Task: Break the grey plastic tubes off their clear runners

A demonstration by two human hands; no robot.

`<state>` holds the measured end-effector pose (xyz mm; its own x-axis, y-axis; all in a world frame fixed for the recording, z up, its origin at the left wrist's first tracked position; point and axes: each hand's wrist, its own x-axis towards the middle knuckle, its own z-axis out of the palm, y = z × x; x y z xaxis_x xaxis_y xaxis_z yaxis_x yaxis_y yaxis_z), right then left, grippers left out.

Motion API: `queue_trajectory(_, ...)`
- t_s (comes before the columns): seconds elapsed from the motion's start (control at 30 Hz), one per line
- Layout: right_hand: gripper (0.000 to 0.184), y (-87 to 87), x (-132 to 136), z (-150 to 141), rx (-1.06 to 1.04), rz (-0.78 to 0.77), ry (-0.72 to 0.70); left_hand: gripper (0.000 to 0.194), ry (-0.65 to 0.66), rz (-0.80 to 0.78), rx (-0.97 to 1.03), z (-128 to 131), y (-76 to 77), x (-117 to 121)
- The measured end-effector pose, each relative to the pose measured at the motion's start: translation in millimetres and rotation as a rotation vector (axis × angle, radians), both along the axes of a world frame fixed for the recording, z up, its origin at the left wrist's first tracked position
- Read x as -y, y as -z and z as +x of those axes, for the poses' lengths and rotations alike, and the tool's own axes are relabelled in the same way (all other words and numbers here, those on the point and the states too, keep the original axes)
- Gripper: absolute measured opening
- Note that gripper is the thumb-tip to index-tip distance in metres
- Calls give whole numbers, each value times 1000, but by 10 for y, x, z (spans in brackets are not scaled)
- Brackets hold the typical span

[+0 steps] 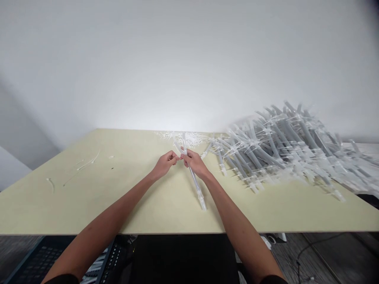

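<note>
Two bare hands are working close together, the left hand (165, 165) and right hand (194, 164) firmly pinching a clear plastic tube (194, 180) near its far end, beside a heap of tied tubes (284, 154).

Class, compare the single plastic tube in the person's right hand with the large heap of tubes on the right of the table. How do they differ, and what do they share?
The single plastic tube is one piece, while the heap of tubes is many pieces crossing each other. The tube is lifted in the right hand; the heap lies on the table. The tube looks clear, the heap greyer. Both are translucent plastic.
</note>
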<state>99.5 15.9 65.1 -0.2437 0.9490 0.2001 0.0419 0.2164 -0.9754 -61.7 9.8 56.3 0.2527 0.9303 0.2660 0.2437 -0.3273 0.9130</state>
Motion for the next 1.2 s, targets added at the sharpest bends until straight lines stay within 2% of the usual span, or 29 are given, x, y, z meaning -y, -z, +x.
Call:
queue_trajectory(0.13,52,9,-28,39,-79,-62,-31,24,19,10,-6,-18,-2,1)
queue_trajectory(0.27,56,48,-72,64,-181,-117,-5,23,37,-15,20,-7,27,-13)
queue_trajectory(0.47,57,53,-82,52,-132,-29,6,23,42,-22,62,14,20,-9)
queue_trajectory(0.57,60,47,-77,31,-90,-9,54,23,55,-23,76,17,15,-8)
queue_trajectory(0.8,51,63,-65,8,-79,-28,103,17,38,-51,24,9,-7,7)
queue_trajectory(1.0,46,116,-86,-12,-78,-39,133,12,66,-103,69,48,-23,14)
queue_trajectory(1.2,41,153,-118,-5,-101,-45,152,8,71,-69,59,49,-35,29)
